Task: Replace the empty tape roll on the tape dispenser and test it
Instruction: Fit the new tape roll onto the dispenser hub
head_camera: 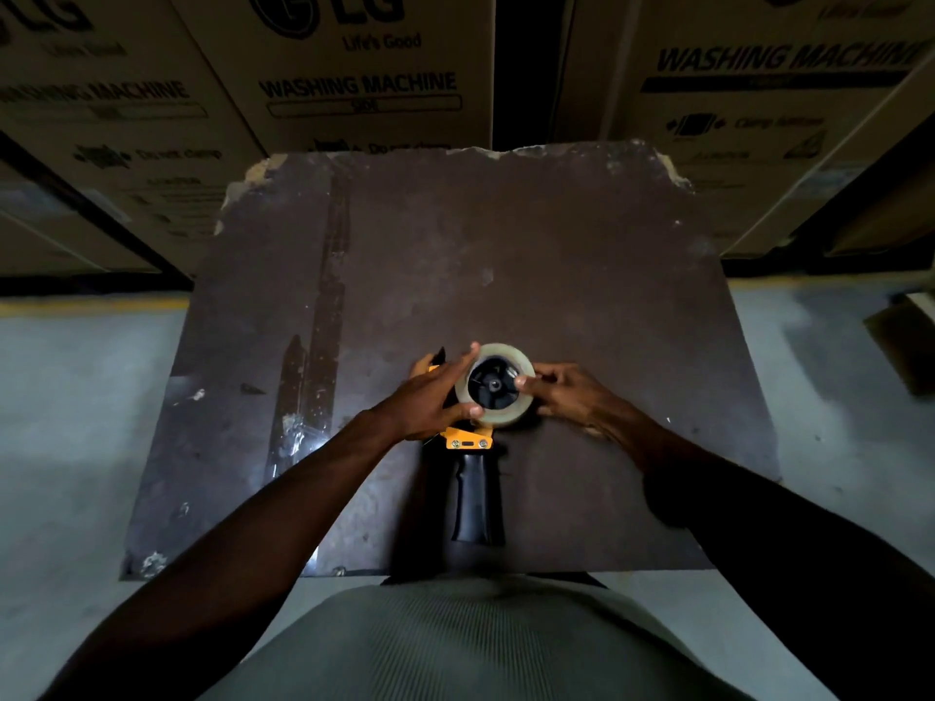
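Observation:
A yellow tape dispenser (468, 441) with a black pistol handle (474, 498) lies on a dark worn table (582, 275), handle pointing toward me. A clear tape roll (506, 354) sits over the dispenser's black hub (493, 383). My left hand (430, 397) wraps the roll's left side, fingers on its far rim and thumb on its near rim, covering part of the yellow frame. My right hand (561, 392) touches the roll's right side, with a fingertip at the edge of the hub.
Large cardboard washing-machine boxes (364, 78) stand just behind the table's chipped far edge. Grey floor (76, 422) with a yellow line lies to both sides. A small brown box (905, 336) sits on the floor at the right.

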Available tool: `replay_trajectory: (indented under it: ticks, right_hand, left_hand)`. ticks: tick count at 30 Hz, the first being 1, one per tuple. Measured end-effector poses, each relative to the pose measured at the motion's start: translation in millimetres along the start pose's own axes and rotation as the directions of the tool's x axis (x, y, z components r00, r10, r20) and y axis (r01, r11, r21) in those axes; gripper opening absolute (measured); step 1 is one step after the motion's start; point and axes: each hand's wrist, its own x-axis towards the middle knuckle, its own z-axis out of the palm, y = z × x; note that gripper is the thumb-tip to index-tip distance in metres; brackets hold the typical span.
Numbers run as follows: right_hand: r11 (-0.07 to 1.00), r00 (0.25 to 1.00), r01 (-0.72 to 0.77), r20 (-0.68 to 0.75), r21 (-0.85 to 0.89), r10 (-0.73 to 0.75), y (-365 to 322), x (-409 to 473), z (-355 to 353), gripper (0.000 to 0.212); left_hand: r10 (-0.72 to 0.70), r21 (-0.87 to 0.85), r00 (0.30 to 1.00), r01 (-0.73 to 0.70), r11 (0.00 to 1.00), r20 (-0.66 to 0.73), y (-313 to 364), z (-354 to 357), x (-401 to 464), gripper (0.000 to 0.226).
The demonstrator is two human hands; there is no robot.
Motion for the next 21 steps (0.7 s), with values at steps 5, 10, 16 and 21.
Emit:
replay_trajectory:
  ticks: [5, 10, 16, 21]
  right_hand:
    - [0.998, 0.997, -0.054, -0.048, 0.033, 0.055, 8, -1, 4, 0.027]
    - [0.985, 0.992, -0.125, -0.022, -0.117, 0.123, -7, 5, -9, 0.007]
    - [0.97, 0.98, -0.189, 0.03, -0.151, 0.196, -7, 15, -23, 0.014]
    - [0.957, 0.986, -0.154, 0.025, -0.246, 0.165, -3, 21, -22, 0.036]
  left_hand:
    - [0.045, 0.07, 0.999, -0.046, 0.996, 0.015, 8, -7, 5, 0.091]
    - [-0.006, 0.034, 0.997, 0.003, 0.999, 0.081, 2, -20, 14, 0.078]
    - [-0.036, 0.009, 0.996, 0.036, 0.999, 0.078, -7, -27, 24, 0.074]
    - [0.018, 0.056, 0.999, -0.02, 0.998, 0.029, -5, -24, 27, 0.073]
